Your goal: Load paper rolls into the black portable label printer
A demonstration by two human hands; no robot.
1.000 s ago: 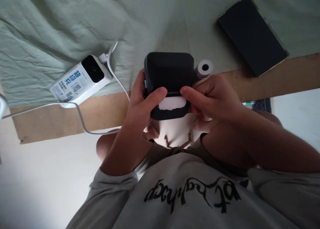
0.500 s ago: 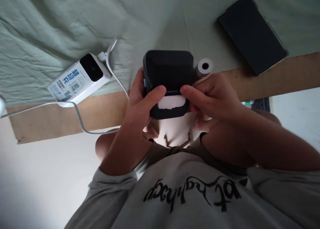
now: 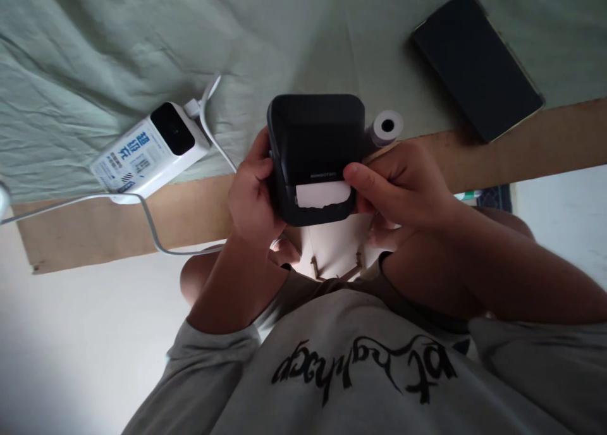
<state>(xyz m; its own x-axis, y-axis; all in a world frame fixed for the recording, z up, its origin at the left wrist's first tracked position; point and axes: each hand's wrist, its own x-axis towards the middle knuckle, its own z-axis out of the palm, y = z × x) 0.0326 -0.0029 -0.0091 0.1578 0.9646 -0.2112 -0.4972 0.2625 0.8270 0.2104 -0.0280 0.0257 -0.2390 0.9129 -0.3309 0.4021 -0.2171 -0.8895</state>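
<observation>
Between my two hands is a small black label printer (image 3: 317, 141), held above the bed's edge. A strip of white paper (image 3: 322, 195) with a ragged torn edge sticks out of its slot on the side nearest me. My left hand (image 3: 253, 195) grips the printer's left side, its thumb on the side edge and some fingers hidden beneath. On the right, my right hand (image 3: 403, 185) is closed on the lower right corner, thumb on top by the slot. Just beyond that hand a white paper roll (image 3: 387, 128) with a dark core stands on the sheet.
A white power bank (image 3: 147, 153) with a plugged-in white cable (image 3: 152, 223) lies to the left. At the upper right is a dark tablet-like case (image 3: 478, 65). A green sheet (image 3: 303, 36) covers the surface behind a wooden edge (image 3: 190, 214). My legs are below.
My left thumb has moved off the printer's top face to its left side, uncovering the lettering and more of the slot. The printer has shifted slightly left.
</observation>
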